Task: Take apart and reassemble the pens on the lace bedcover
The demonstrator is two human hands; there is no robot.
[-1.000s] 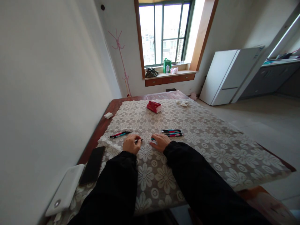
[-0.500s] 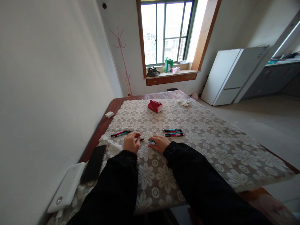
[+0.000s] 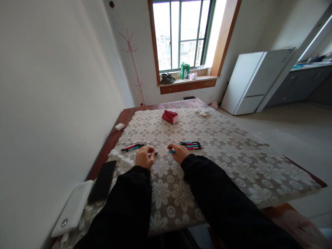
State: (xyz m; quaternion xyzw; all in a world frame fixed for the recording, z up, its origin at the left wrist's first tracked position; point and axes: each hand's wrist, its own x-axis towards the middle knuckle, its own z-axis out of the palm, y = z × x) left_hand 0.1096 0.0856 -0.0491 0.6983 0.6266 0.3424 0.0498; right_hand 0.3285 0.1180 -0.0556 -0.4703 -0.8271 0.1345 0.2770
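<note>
Left hand [image 3: 145, 158]'s curled, fingertips pinched on a thin black pen part [image 3: 156, 153] over a grey-and-white floral tablecloth [image 3: 169, 195]. Right hand [image 3: 180, 153]'s half-curled, gripping a small bright-blue pen piece [image 3: 171, 151]. Slim red, blue and black pens [image 3: 194, 148] lie left and far-right of them, fwiw.

You've 2 pens [image 3: 134, 148] at left, right-hand pen pile [image 3: 194, 148] too overlapped to count, 1 phone [image 3: 103, 181], 1 power bank [image 3: 73, 209], 1 red packet [image 3: 168, 117], 1 fridge [image 3: 250, 83].

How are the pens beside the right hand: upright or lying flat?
Lying flat: the pens stretch sideways along the patterned tablecloth, partly hidden behind the right hand.
</note>
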